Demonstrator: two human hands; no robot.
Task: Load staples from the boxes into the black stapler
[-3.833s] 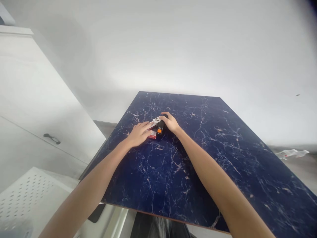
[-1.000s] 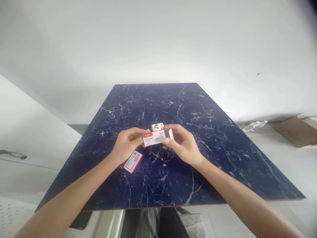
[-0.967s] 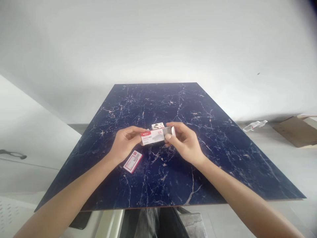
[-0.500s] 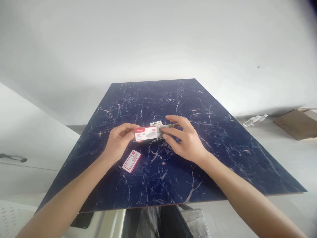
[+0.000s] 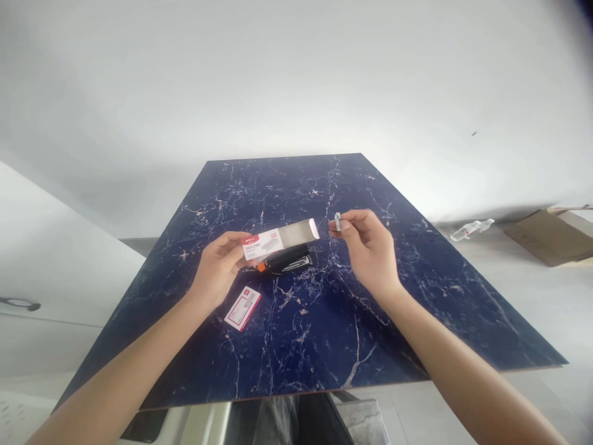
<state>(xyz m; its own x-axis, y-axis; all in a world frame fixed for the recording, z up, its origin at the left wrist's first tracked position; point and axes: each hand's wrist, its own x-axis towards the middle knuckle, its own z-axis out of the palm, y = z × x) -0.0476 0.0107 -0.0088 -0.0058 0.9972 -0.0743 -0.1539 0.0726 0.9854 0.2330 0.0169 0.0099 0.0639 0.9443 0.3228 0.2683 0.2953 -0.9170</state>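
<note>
Blue tabletop [image 5: 319, 346] beneath red-white box [image 5: 262, 245]

Hands, 2: left hand [image 5: 215, 269], right hand [image 5: 374, 254]. Red-and-white packs visible, 2: one opened pack [image 5: 262, 245], one flat pack [image 5: 243, 308]. Black stapler [image 5: 280, 261], 1. Small grey piece [image 5: 338, 221], 1. Blue desk [image 5: 306, 346], 1. Brown cardboard box [image 5: 549, 238], 1. Clear plastic item [image 5: 471, 230], 1. Dark cabinet handle [image 5: 33, 306], 1.

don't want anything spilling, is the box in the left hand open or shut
Open: the box in the left hand has its grey inner part sticking out past the printed outside.
</note>
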